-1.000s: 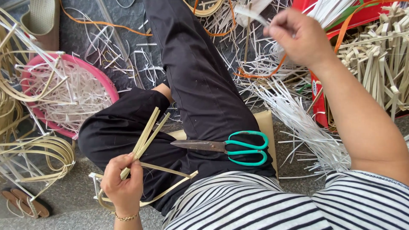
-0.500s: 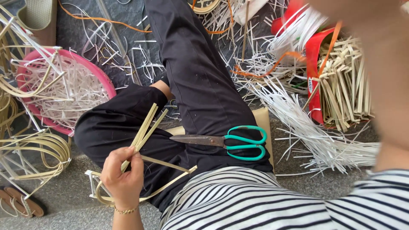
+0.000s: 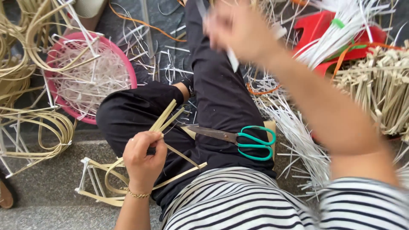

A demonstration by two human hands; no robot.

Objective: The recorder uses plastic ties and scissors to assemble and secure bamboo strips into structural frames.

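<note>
I sit with black trousers and a striped top. My left hand (image 3: 143, 156) grips a bundle of tan bamboo strips (image 3: 167, 118) that fan up over my left knee, with curved ends looping below. My right hand (image 3: 239, 30) is raised and blurred above my right leg, pinching a thin white strip (image 3: 232, 59) that hangs down from it. Green-handled scissors (image 3: 238, 139) rest on my lap, blades pointing left, touched by neither hand.
A pink basket (image 3: 128, 68) of white strip offcuts stands at the left. Coils of tan strip (image 3: 47, 132) lie further left. A red stool (image 3: 324, 30) with white strip bundles (image 3: 302, 140) and cut tan sticks (image 3: 379, 89) crowds the right side.
My right hand has swung from the upper right toward the middle, bringing a white strip with it. The left hand and the scissors have stayed put.
</note>
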